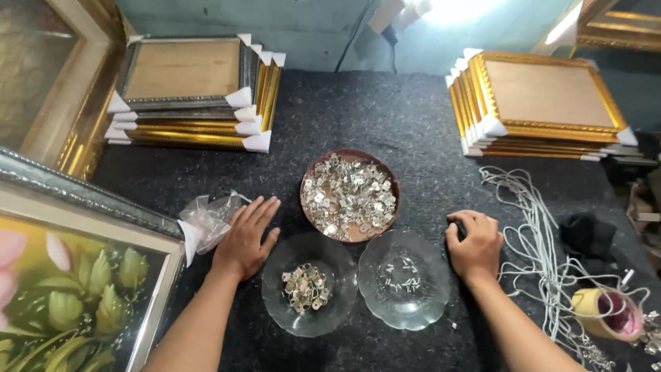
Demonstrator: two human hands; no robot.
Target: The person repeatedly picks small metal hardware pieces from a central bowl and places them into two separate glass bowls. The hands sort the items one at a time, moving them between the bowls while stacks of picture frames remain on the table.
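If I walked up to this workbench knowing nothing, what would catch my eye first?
Probably the round brown dish heaped with shiny silver metal clips at the centre of the dark felt-covered table, with two clear glass bowls just in front of it. Next, the stacks of gold picture frames with white corner guards, one at the back left and one at the back right. The left hand lies flat; the right hand is curled.

looks like a picture framing workshop. stacks of gold frames [540,103] and silver frames [189,89] with white corner protectors sit face down on a dark felt counter [358,117]. there's a brown bowl of metal hangers [350,195], a bundle of white cord [544,234], a tape roll [609,313], and a framed flower painting [69,275].
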